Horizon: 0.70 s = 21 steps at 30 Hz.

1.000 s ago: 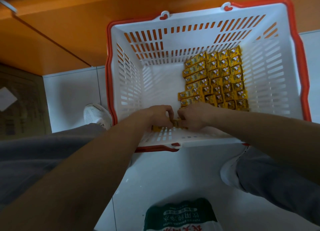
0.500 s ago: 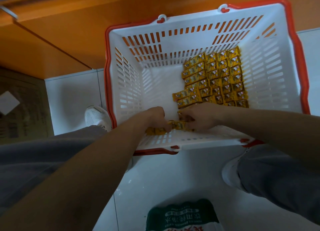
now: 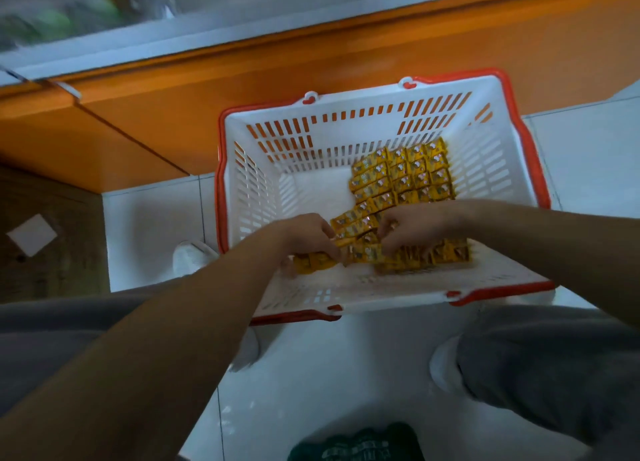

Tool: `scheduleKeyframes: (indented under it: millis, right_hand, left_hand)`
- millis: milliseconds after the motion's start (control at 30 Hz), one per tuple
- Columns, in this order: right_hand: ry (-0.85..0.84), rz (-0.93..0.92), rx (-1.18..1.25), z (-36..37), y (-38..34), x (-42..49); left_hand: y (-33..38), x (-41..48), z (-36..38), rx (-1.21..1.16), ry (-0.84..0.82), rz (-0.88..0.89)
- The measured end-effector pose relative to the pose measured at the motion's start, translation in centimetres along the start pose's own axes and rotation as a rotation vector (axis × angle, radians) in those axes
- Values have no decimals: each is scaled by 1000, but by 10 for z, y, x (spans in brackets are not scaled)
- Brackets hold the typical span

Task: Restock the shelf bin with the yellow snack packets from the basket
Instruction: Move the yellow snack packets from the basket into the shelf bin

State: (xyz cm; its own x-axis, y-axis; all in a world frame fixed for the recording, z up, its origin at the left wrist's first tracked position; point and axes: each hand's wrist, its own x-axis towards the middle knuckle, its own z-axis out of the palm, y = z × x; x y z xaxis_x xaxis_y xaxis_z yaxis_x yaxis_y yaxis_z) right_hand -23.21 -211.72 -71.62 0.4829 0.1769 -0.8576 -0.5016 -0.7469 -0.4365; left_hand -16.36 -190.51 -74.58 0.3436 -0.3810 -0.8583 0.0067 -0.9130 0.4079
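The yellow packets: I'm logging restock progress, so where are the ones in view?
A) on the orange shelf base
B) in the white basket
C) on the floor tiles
B: the yellow packets all lie inside the white basket, and the left hand and right hand each grip some near its front wall.

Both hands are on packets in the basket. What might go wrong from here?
The left hand and right hand grip only part of a loose row of yellow snack packets; its ends may sag and drop. The row might also catch the near wall of the basket, or drag the stacked packets behind it out of order.
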Motion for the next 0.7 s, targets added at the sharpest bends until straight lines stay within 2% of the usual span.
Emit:
scheduleKeyframes:
  millis: [200,400,500,567,700]
  right_hand:
    - [253,-80,499,-54,-32,-88]
    - [326,-407,1080,-57,-85,-179]
    - [291,-611,1174,-44,-114,-206]
    - [341,-699,1188,-34,-130,-209]
    - [505,-722,1180,-27,-153,-200]
  left_hand:
    - [56,-83,-57,-532,76,122]
    - [103,-188,-94,-879,228,460]
    - [117,-219,-94,-956,348,562]
    - [123,-228,-92,-998,478,584]
    - [128,-232,-92,-1098,625,621]
